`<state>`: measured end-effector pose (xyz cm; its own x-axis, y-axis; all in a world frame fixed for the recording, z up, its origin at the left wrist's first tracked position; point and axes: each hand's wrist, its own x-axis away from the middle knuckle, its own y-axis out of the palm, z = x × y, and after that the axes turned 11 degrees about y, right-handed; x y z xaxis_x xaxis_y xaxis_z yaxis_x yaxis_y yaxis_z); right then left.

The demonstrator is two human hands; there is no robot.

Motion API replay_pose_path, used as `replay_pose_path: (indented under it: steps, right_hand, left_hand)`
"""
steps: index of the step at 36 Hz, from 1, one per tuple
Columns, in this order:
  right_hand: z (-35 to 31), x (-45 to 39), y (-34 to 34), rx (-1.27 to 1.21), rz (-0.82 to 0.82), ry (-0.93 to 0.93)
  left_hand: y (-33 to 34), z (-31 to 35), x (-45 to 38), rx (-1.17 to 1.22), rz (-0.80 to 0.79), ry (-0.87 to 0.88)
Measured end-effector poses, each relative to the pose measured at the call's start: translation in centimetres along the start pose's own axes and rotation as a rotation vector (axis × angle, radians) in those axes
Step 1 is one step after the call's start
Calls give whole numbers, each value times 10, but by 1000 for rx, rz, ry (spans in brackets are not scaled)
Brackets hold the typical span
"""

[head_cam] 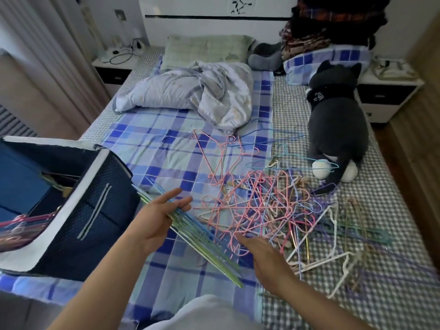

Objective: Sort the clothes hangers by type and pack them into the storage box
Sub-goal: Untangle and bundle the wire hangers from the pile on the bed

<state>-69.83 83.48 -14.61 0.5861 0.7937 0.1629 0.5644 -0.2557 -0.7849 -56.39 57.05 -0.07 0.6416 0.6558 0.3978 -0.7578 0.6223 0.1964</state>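
A tangled pile of thin wire hangers [266, 206], in pink, lilac, white, beige and teal, lies on the bed in front of me. My left hand [157, 217] grips a straightened bundle of green and blue hangers [204, 248], which slants down to the right above the sheet. My right hand [269, 258] reaches over the pile's near edge, its fingertips at a pink hanger, holding nothing. The dark blue fabric storage box [90, 210] stands open at the left, with pink hangers [16, 225] stacked inside.
A grey plush cat [338, 129] lies to the right of the pile. A crumpled duvet [214, 96] and pillows fill the head of the bed. Loose blue hangers [269, 136] lie beyond the pile. Nightstands flank the bed; folded clothes are stacked at the back right.
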Motion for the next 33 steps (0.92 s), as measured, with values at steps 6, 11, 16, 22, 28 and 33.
replay_pose_path:
  steps: [6,11,16,22,28,33]
  right_hand:
    - [21,-11,21,-113,-279,506]
    - [68,-30,3,-344,-270,893]
    - [111,-74,-28,-786,-64,1121]
    - [125,-101,-43,-982,100,1179]
    - [104,-117,-45,-1232,73,1196]
    - [89,-121,-49,-1295,120,1139]
  left_hand:
    - [-3,-40,17,-76,123,80]
    - [-14,-52,26,-75,174,85]
    - [-24,-60,33,-47,206,64]
    - [-33,-67,45,-57,269,36]
    - [-42,-65,54,-19,325,31]
    - [-43,-63,54,-15,333,8]
